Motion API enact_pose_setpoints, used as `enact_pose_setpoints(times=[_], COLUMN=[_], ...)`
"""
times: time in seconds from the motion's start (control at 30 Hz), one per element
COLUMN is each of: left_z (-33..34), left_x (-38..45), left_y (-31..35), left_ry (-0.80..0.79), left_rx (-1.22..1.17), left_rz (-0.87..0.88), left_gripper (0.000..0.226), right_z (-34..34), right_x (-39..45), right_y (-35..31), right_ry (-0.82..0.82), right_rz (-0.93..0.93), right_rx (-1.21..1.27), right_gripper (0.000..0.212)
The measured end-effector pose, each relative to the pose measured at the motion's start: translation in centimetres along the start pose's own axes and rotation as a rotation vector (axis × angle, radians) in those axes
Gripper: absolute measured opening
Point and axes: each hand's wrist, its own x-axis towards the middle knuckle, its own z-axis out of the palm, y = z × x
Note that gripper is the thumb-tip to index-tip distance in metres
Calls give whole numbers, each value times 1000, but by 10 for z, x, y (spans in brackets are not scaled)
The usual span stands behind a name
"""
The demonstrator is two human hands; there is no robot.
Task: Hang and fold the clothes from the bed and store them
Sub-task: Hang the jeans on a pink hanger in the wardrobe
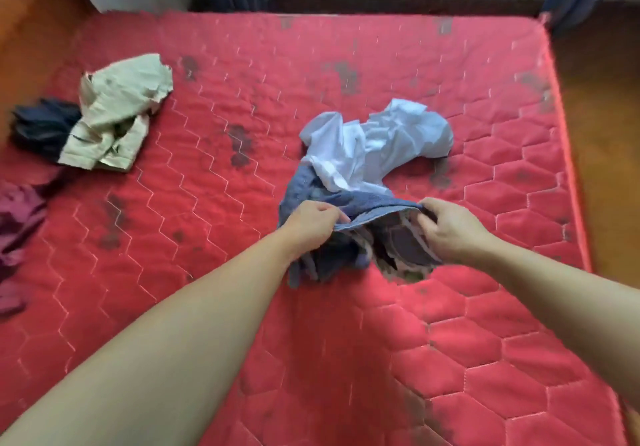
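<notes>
Denim garment point(349, 237), bunched near the middle of the red bed point(207, 307), lifted a bit at its near edge. Left hand point(311, 225) pinching one end of what looks like the waistband, right hand point(446, 232) gripping the other, so band stretched left-right between them, rest hanging crumpled below. White shirt point(374, 144) lying on its far end, touching. Probably needs pulling toward the body to slide free. Beige piece point(117, 113) well off left.

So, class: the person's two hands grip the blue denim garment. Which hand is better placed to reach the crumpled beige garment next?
Left. The crumpled beige garment lies far left on the red quilted mattress; the left hand is nearer than the right hand, but must release the blue denim garment.
</notes>
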Motion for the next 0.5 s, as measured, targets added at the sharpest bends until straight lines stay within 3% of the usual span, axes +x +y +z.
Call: enact_pose_setpoints(times=[0.07, 0.17, 0.2, 0.3, 0.4, 0.5], left_z=[-31, -76, -89, -125, -166, -203], left_x=[-24, -72, -90, -146, -206, -268], left_y=[41, 97, 115, 164, 205, 242], left_ry=[4, 2, 32, 237, 466, 658], left_rx=[-12, 79, 131, 275, 228, 125], left_rz=[82, 263, 333, 461, 534, 598], left_gripper=[22, 47, 44, 21, 30, 27], right_z=[-55, -139, -167, -243, -306, -352], right_x=[-8, -31, -42, -80, -127, -161], right_y=[-35, -89, -106, -145, -173, -187], right_ry=[84, 215, 253, 343, 357, 457], right_rz=[-30, -100, -116, -209, -321, -390], right_rx=[36, 47, 28, -24, -123, -298], right_gripper=[25, 28, 29, 32, 56, 66])
